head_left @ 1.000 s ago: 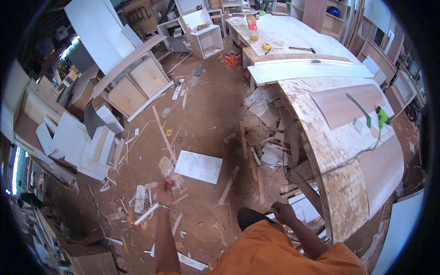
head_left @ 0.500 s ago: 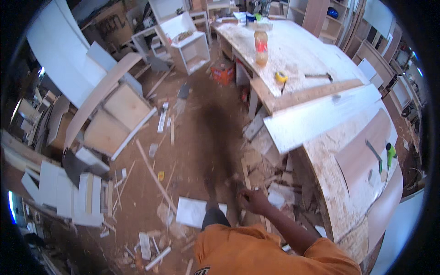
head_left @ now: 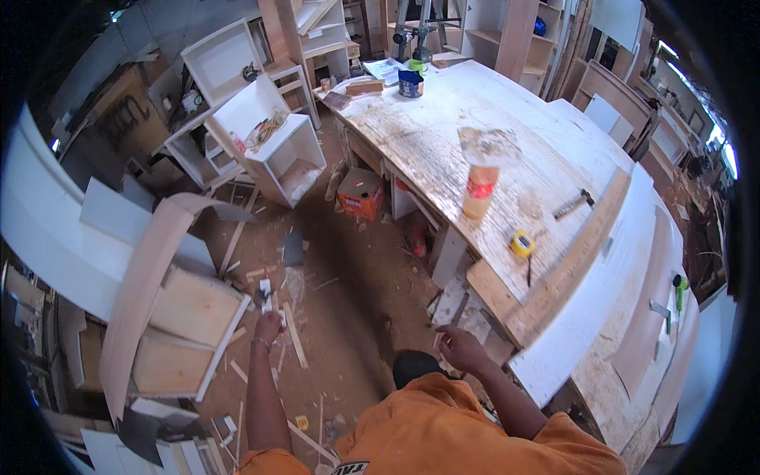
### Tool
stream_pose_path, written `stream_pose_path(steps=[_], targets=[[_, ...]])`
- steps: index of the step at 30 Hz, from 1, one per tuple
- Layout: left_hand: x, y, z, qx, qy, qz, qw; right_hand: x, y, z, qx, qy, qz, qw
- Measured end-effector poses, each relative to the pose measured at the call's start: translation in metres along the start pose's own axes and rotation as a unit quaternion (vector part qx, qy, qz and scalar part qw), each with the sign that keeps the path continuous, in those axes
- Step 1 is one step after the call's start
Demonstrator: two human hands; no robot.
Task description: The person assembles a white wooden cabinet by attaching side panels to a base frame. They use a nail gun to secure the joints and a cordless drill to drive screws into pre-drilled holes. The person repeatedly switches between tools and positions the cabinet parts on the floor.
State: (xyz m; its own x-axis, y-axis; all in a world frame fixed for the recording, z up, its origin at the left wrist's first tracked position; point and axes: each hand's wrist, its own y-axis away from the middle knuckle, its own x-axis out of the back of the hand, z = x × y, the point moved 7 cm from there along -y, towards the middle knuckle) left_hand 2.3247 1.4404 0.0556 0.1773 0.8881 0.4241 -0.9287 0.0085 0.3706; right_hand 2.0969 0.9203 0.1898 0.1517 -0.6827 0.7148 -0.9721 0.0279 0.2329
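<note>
My left hand [head_left: 269, 326] hangs low over the littered floor, below a white strip [head_left: 265, 293] that appears to lie on the ground; its fingers are too small and blurred to read. Beside the workbench's near corner is my right hand [head_left: 461, 348], its fingers loosely curled and apart, with nothing visible in them. On the bench [head_left: 443, 131] stand a bottle with a red label [head_left: 479, 190] and, nearer, a yellow tape measure [head_left: 522, 244]. A hammer [head_left: 574, 204] lies to their right, close to a long wooden board [head_left: 566, 265].
An orange-red box [head_left: 361, 198] sits under the bench. White cabinet frames [head_left: 297, 154] stand at the far left, curved plywood and drawer-like panels [head_left: 190, 309] nearer. Offcuts litter the floor. A blue tin [head_left: 410, 84] and a green-handled tool [head_left: 679, 291] rest on the bench.
My left arm has come into view at lower left. The view has shifted, bringing the far bench end and the orange-red box more fully into sight. My right hand stays by the bench.
</note>
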Motion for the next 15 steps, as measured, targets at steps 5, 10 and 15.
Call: stream_pose_path(steps=[5,10,15], targets=[[-0.066,-0.140,0.223,-0.072,0.034,-0.096,0.992,0.012,-0.195,0.021,-0.005,0.038,0.041,0.998],[-0.149,-0.253,0.272,-0.051,-0.067,-0.206,0.975,0.078,-0.372,-0.025,0.044,0.039,0.120,0.991],[-0.239,-0.383,0.438,-0.209,-0.093,-0.185,0.956,0.143,-0.491,0.019,-0.116,0.153,0.177,0.965]])
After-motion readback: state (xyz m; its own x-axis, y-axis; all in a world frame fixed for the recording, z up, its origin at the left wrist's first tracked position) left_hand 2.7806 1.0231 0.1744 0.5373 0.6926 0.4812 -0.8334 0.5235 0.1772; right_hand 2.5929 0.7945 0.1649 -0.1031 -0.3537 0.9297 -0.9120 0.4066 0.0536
